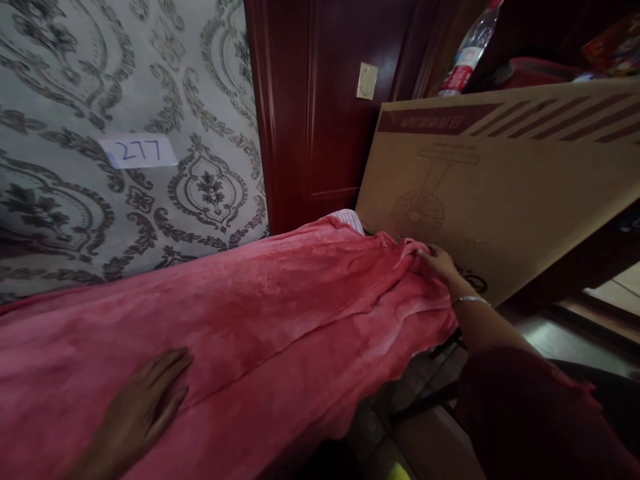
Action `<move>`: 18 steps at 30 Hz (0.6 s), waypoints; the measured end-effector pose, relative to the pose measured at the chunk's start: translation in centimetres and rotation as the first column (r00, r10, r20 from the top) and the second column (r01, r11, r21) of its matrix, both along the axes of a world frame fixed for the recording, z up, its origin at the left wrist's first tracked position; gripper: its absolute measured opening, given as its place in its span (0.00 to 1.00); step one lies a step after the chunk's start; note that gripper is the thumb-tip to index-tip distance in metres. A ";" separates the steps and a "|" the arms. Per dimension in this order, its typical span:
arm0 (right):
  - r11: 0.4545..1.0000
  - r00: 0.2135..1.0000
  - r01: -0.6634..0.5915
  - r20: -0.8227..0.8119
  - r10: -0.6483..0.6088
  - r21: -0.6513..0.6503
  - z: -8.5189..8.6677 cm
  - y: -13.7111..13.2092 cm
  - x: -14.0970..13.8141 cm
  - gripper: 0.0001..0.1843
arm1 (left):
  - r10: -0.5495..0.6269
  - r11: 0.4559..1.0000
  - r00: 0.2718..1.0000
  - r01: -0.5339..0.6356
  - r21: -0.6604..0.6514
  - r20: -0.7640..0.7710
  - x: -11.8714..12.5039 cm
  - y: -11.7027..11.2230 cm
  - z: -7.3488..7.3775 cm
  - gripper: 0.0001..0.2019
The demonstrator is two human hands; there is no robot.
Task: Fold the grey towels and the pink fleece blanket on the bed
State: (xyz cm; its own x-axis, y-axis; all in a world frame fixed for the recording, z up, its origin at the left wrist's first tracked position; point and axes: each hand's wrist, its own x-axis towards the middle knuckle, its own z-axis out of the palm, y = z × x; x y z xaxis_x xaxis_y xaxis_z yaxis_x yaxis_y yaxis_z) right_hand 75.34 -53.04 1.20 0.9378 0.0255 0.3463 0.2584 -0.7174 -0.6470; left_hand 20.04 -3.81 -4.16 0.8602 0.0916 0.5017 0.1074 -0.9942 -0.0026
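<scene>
Head view: a pink fleece blanket [215, 333] is seen spread over something long and low, and what lies under it is hidden. Its far side is pressed against the wall, and its near edge hangs down over a tiled floor [565, 340]. The left hand [135, 413] is laid flat on the blanket near the bottom of the view. Its fingers [170, 373] are spread a little and nothing is held by them. The right hand [437, 261] is at the blanket's far end, and a fold of the cloth is held tight in its fingers [425, 252]. A thin silver bangle [469, 300] is worn on that wrist, and a dark red sleeve [525, 413] is seen below it.

Just beside the right hand, a big cardboard box [500, 180] with a fan drawn on it is leaned at a tilt. Behind the blanket are a dark red wooden door [310, 113] and gray patterned wallpaper [65, 87]. A white label [137, 151] with "277" written on it is stuck to the wallpaper. A plastic bottle [467, 53] is stood behind the box.
</scene>
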 end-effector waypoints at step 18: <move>0.903 0.963 -0.117 0.176 0.205 -0.413 -7.7 -1.6 -14.6 0.25 | -0.047 0.999 0.999 0.047 0.012 0.019 1.0 0.2 0.3 0.23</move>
